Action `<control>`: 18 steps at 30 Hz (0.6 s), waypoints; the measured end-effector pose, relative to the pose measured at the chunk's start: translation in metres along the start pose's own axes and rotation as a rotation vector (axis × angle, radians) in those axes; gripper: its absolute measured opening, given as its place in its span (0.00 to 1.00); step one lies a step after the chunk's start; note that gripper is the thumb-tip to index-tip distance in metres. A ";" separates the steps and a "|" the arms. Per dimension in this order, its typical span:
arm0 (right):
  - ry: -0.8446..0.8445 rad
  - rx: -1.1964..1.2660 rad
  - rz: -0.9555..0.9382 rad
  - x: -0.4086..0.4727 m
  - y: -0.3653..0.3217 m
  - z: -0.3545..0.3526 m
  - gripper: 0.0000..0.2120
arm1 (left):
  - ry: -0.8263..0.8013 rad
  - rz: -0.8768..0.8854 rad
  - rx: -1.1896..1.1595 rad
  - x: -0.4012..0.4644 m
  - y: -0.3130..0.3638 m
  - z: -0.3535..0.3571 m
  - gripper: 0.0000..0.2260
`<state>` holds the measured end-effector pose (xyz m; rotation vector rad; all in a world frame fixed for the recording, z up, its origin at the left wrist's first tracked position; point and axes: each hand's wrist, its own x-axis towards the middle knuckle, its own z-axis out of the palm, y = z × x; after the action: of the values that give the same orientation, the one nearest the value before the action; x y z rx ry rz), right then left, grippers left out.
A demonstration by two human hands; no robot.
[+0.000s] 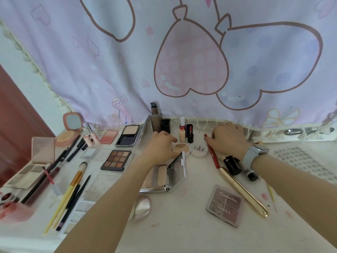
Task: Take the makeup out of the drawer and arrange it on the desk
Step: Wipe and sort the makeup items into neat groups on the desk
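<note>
Makeup (116,160) covers most of the counter (182,225), laid out in loose groups. No drawer is in view, so unloading appears largely done and the work in hand looks like arranging.

Far centre, against the hanging cloth (182,61), the upright items stand together: a tall pump bottle (154,116), a black case (165,125) and small bottles (182,133). Putting standing pieces at the far edge keeps them clear of the reaching arms.

Left side: brushes and pencils (71,190) lie roughly parallel, with open palettes and a mirrored compact (72,123) beyond them — flat items spread so each can be seen.

The left hand (161,143) sits with curled fingers over the round 3-shade concealer pot (180,147), touching or just about to grip it; a closed grip cannot be confirmed. Its lid (198,150) lies just right of the pot.

The right hand (228,137), wearing a watch (255,154), rests palm down at the far edge with fingers loosely bent. A red pencil (212,154) lies at its left side; I cannot tell whether the thumb holds it.

Near centre, an open powder compact (164,177) stands with its lid raised. Near right, a gold tube (244,190) and an eyeshadow quad (225,205) lie apart, seemingly unsorted.

Judgement: task well advanced; the centre and right groups need tidying.
</note>
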<state>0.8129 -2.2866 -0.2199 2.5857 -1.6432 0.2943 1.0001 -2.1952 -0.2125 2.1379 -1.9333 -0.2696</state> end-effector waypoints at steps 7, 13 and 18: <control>-0.067 -0.053 0.096 0.014 -0.021 -0.002 0.11 | 0.160 -0.041 -0.325 -0.020 0.001 -0.015 0.17; 0.007 0.191 0.170 0.011 -0.025 -0.016 0.14 | 0.266 -0.005 -0.423 -0.035 0.011 -0.026 0.12; 0.191 0.662 0.187 -0.012 -0.015 -0.054 0.10 | 0.328 0.022 -0.573 -0.055 0.026 -0.035 0.11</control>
<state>0.8143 -2.2608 -0.1684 2.6771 -1.9653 1.2439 0.9799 -2.1407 -0.1725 1.6620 -1.4699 -0.3862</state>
